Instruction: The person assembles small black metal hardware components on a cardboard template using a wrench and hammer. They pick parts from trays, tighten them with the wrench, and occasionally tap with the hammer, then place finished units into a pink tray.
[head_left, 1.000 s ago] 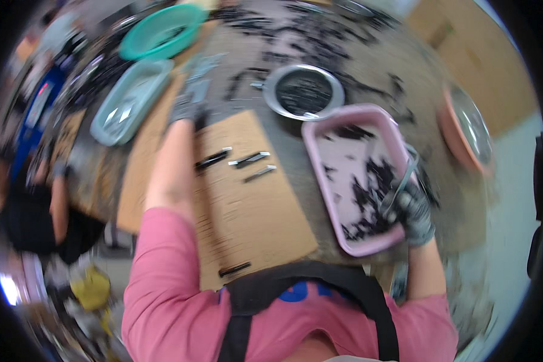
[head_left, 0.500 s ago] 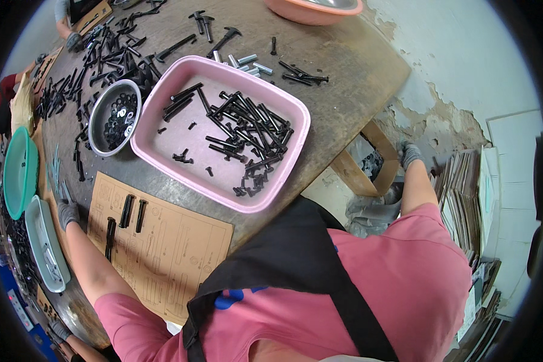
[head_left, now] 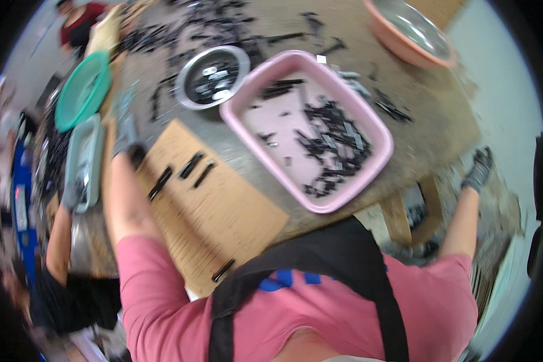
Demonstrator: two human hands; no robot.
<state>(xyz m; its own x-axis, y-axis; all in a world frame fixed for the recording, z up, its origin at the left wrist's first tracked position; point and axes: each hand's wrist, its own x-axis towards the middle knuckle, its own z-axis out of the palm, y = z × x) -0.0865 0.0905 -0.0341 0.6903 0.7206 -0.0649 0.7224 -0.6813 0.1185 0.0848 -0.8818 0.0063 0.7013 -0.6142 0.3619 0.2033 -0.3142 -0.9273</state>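
Observation:
My left hand (head_left: 125,128), in a grey glove, lies flat on the table at the far left corner of a brown cardboard sheet (head_left: 235,220), fingers stretched out and holding nothing. A few black rod-shaped parts (head_left: 192,165) lie on the cardboard just right of my left forearm. My right hand (head_left: 479,169), also gloved, hangs out past the table's right edge, apart from everything, with nothing seen in it. Between the hands stands a pink tray (head_left: 323,205) with several black parts (head_left: 335,145) in it.
A metal bowl (head_left: 187,90) of small parts stands behind the pink tray. A green basin (head_left: 81,93) and a grey-blue tray (head_left: 81,158) sit at the left, a salmon bowl (head_left: 404,51) at the far right. Another person's gloved hand (head_left: 72,196) reaches in at the left.
The view has swung. My right hand left the pink tray, dropped beside the table's right edge, and now reaches further out. My left hand stays at the cardboard's corner.

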